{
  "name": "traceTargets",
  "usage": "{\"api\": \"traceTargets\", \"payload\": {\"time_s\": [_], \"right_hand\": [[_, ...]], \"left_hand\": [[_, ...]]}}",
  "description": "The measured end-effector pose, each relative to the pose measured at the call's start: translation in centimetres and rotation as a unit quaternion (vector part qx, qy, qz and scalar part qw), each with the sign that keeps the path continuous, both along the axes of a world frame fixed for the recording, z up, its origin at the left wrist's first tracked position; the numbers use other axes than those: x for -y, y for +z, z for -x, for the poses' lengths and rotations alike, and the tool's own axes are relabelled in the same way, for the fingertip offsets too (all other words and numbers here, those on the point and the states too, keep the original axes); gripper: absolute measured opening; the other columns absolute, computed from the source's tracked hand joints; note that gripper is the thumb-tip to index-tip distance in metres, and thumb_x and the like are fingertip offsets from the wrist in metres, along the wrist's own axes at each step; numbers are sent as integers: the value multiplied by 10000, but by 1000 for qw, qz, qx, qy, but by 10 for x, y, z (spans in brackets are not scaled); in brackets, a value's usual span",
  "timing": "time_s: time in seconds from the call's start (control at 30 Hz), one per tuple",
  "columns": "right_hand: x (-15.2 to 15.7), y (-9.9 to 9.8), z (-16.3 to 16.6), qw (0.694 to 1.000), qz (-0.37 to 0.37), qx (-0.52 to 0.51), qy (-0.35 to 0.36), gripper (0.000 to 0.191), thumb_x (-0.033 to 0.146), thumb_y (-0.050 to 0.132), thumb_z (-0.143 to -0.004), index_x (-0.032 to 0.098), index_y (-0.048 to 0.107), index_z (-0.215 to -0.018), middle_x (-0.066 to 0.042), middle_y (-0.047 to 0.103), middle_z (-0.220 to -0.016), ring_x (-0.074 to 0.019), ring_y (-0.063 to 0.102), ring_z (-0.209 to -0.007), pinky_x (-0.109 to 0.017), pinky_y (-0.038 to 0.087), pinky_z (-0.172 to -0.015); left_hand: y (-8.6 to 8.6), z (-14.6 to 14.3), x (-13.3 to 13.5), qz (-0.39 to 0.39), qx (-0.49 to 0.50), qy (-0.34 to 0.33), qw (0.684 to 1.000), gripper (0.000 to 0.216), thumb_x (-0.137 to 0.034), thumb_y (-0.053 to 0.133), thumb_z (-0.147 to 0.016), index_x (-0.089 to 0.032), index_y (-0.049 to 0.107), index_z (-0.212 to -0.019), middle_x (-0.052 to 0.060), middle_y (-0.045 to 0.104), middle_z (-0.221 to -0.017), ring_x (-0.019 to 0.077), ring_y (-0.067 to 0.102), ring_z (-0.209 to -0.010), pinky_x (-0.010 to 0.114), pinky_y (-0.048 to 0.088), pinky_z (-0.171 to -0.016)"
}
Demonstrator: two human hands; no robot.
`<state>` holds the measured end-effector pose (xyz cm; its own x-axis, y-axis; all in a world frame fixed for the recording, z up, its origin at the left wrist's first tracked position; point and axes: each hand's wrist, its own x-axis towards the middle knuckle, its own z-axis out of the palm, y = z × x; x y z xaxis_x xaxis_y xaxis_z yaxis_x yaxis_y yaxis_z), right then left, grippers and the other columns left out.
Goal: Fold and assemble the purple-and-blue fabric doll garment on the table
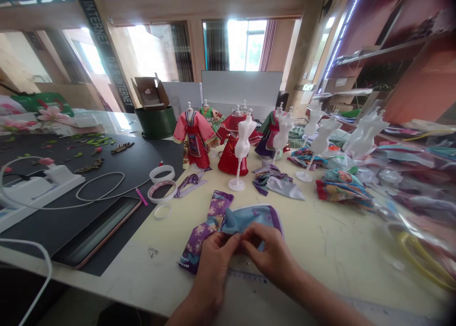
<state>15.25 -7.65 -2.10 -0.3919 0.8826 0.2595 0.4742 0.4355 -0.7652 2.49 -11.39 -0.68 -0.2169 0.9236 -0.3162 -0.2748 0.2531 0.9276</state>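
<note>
Pinching patterned cloth (233,219) are left fingers (231,246) — open cardboard box (150,96) atop green tub (156,123).

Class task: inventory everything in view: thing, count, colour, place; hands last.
Patterned cloth garment: one, purple and blue, under the hands
Clothed mannequins: at least four, red, pink, green, rear
Bare plastic mannequins: at least five, white, centre to right
Crumpled fabric pieces: several, mixed, right
Rings: three, white, left of garment
Flat rectangular device: one, black, left
Power strip: one, white, far left
Round pot: one, green, rear left
Open cardboard box: one, brown, atop pot
Tabletop: one, cream, centre
Left hand: one, pinching the garment
Right hand: one, pinched fingers beside left
</note>
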Motion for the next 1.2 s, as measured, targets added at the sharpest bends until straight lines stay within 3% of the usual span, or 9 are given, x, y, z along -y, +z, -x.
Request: {"api": "traceTargets", "payload": {"time_s": [0.27,0.73,1.0,1.2], "right_hand": [[-2,9,0,999,-31,-35,6,101,185,534,-783,181,564,-687,-17,591,-714,-159,554,-698,-270,418,-634],[-10,6,-1,998,16,-64,24,103,138,531,-733,171,555,-638,6,585,-645,-127,538,-623,-230,404,-573],[-7,4,-2,999,-7,-39,27,115,128,517,-728,171,526,-622,5,569,-641,-119,523,-607,-228,386,-560],[-8,4,-4,999,9,-25,35,109,136,508,-729,172,524,-628,11,560,-631,-115,508,-601,-223,376,-551]], "left_hand": [[3,-1,1,4,31,-7,999,142,-276,648,-680,-138,677,-696,27,682,-653,167,614,-660,231,458,-615],[2,0,2,-2,15,-24,1000,178,-285,627,-685,-134,688,-756,27,693,-665,169,615,-666,243,471,-634],[-5,2,-2,-52,-77,-23,995,167,-267,665,-640,-127,683,-730,19,684,-646,163,604,-668,224,459,-629],[-4,3,0,-53,-75,-49,995,154,-255,634,-673,-134,687,-753,12,685,-663,146,588,-651,212,446,-618]]}}
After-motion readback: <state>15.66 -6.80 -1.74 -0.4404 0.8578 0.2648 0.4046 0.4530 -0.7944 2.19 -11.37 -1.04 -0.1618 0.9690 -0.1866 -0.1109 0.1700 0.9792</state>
